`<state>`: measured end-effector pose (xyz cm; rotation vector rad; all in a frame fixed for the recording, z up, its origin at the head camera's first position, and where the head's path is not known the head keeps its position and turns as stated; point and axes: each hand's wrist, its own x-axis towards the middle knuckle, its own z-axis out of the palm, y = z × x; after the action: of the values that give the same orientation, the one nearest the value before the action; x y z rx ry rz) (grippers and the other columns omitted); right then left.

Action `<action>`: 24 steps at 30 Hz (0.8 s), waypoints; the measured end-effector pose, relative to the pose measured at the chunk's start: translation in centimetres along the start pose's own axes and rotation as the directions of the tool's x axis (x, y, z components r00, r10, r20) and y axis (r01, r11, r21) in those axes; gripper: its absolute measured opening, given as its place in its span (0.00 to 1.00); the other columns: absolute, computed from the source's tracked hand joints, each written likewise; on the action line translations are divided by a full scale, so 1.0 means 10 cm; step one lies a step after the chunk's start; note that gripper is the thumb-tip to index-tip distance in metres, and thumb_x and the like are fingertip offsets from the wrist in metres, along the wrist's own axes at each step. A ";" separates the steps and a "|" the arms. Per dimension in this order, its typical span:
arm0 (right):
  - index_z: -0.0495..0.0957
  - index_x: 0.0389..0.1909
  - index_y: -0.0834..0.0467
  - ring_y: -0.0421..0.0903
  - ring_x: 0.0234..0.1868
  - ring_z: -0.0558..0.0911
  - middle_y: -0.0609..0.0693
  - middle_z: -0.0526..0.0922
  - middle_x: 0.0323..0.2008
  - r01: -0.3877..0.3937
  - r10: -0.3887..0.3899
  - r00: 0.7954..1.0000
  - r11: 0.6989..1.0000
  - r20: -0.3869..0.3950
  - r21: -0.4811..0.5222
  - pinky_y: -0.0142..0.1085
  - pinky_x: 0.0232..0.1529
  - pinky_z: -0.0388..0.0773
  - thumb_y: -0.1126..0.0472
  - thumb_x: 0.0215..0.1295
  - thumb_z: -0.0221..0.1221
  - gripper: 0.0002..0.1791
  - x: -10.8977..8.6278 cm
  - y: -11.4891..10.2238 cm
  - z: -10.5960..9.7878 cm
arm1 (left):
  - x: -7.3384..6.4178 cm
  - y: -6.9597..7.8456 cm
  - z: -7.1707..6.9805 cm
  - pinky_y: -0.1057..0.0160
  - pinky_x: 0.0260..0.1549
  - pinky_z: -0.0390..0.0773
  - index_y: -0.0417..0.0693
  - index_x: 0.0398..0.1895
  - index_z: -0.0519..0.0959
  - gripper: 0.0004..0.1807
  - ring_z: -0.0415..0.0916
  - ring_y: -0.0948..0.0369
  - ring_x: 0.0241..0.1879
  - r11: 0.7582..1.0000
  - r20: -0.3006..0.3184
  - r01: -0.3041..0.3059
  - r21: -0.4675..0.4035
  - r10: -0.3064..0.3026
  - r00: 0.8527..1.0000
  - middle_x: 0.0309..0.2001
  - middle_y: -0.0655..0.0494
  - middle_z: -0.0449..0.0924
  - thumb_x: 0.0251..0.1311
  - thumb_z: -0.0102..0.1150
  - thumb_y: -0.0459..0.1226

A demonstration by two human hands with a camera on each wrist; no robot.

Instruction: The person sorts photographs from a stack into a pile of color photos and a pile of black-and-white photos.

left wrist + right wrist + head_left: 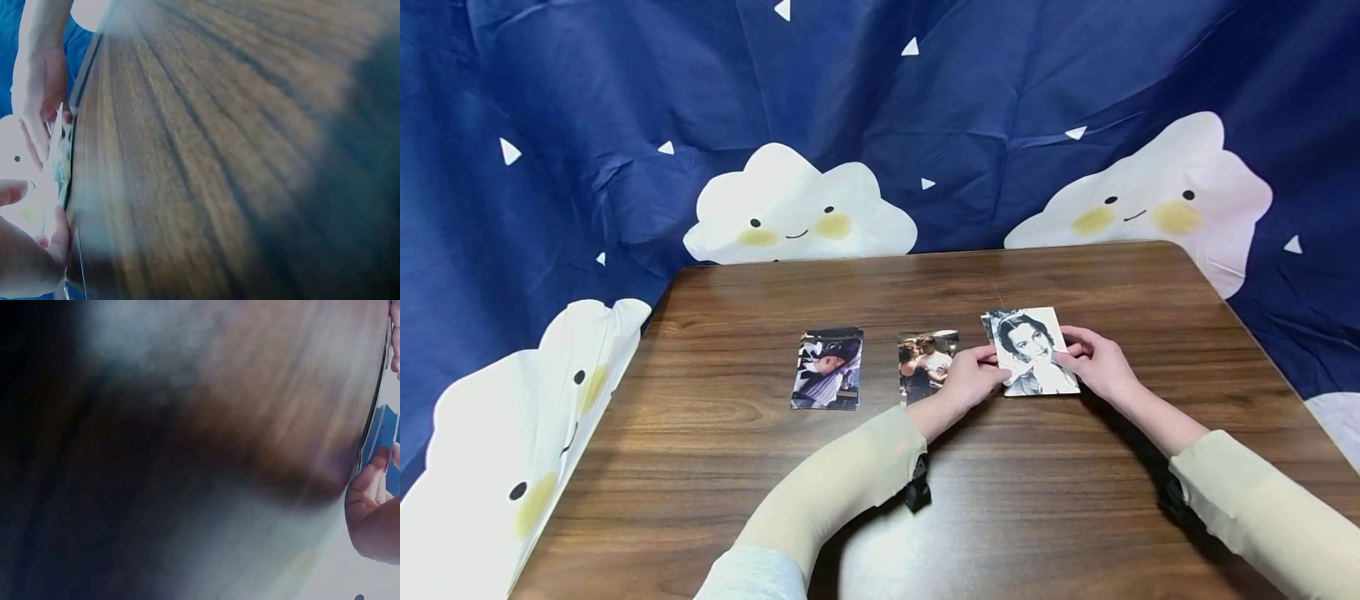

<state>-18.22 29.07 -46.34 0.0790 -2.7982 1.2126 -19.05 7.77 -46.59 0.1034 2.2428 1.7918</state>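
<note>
A black-and-white portrait photo card (1028, 354) lies on top of other cards, whose edges peek out at its upper left. My left hand (972, 382) holds the left edge, its thumb near the lower left corner. At the right edge my right hand (1097, 360) pinches the card, thumb on the face and fingers behind. In the left wrist view the cards (62, 159) show edge-on and slightly fanned between the left hand (28, 256) and the right hand (42, 87). How many cards each hand grips is hidden.
A colour photo card of a couple (925, 367) lies just left of my left hand, partly covered by it. Farther left sits a small pile of photo cards (827, 371). All are on a brown wooden table (722, 475), with a blue cloud-patterned cloth (962, 108) behind.
</note>
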 end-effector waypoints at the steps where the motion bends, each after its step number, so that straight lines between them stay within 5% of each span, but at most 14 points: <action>1: 0.71 0.58 0.72 0.35 0.27 0.72 0.56 0.82 0.29 0.004 -0.004 1.000 1.000 0.011 -0.006 0.28 0.30 0.65 0.64 0.61 0.64 0.26 0.01 0.00 0.01 | 0.01 0.00 0.00 0.76 0.31 0.75 0.32 0.56 0.76 0.26 0.82 0.65 0.34 1.000 -0.001 -0.002 0.028 0.002 1.000 0.40 0.51 0.83 0.51 0.67 0.26; 10: 0.70 0.58 0.72 0.50 0.33 0.73 0.56 0.78 0.32 -0.010 0.020 0.997 0.992 0.076 -0.126 0.37 0.36 0.66 0.61 0.59 0.66 0.29 0.06 -0.04 0.02 | 0.06 0.00 0.01 0.77 0.36 0.73 0.35 0.57 0.77 0.29 0.79 0.69 0.33 0.979 0.001 0.005 0.205 -0.005 1.000 0.38 0.56 0.83 0.47 0.71 0.28; 24: 0.70 0.59 0.69 0.54 0.37 0.75 0.59 0.80 0.36 -0.054 0.076 0.992 0.977 0.097 -0.205 0.43 0.36 0.67 0.55 0.60 0.66 0.32 0.07 -0.06 0.03 | 0.08 0.03 0.03 0.77 0.40 0.71 0.38 0.58 0.77 0.32 0.81 0.68 0.34 0.964 -0.018 0.039 0.264 -0.035 0.999 0.36 0.59 0.82 0.44 0.73 0.27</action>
<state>-18.85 28.42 -45.99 0.0375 -3.0204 0.9543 -19.76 8.29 -46.53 0.1003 2.4654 1.4692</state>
